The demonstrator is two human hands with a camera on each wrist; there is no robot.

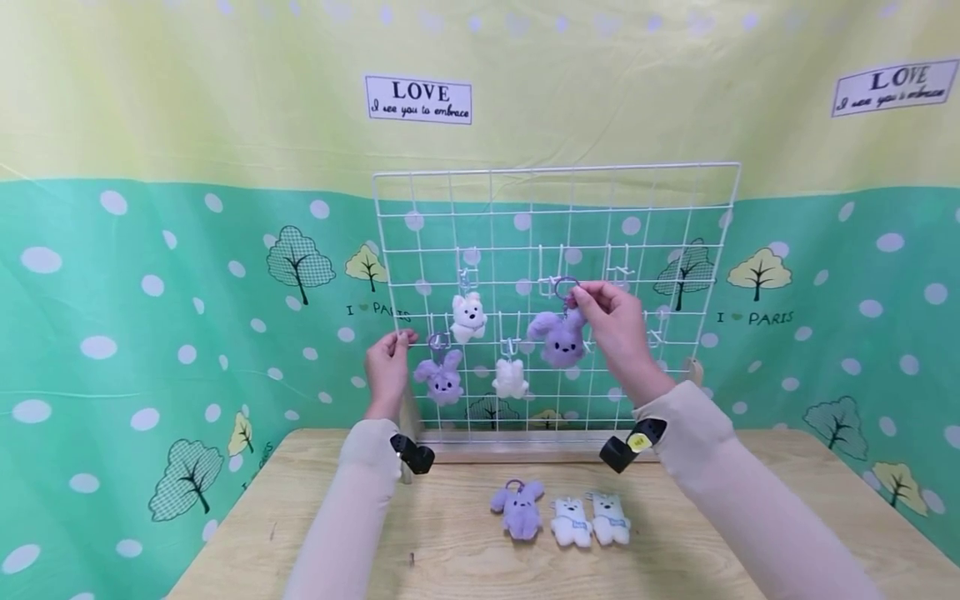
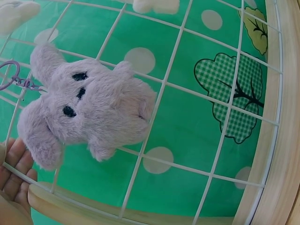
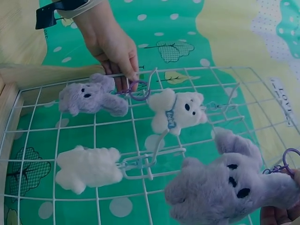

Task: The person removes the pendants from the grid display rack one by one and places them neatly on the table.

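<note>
My right hand (image 1: 617, 327) pinches the ring of a purple plush bunny keychain (image 1: 564, 340), which hangs in front of a white wire grid rack (image 1: 557, 168). In the right wrist view this bunny (image 3: 222, 180) is close to the camera, ears toward the hand. My left hand (image 1: 387, 367) grips the rack's left edge wire between thumb and fingers (image 3: 126, 68). Beside it another purple bunny keychain (image 1: 441, 379) hangs from a hook. A white plush bear keychain (image 1: 468, 318) hangs higher up, and a second white one (image 1: 512, 379) hangs lower, near the middle.
Bare hooks (image 1: 620, 273) sit on the rack's right part. The rack stands in a wooden base (image 1: 525, 454) on a wooden table (image 1: 450, 533). Before it lie a purple bunny keychain (image 1: 521, 512) and two white bear keychains (image 1: 572, 525). A patterned curtain (image 1: 187, 333) hangs behind.
</note>
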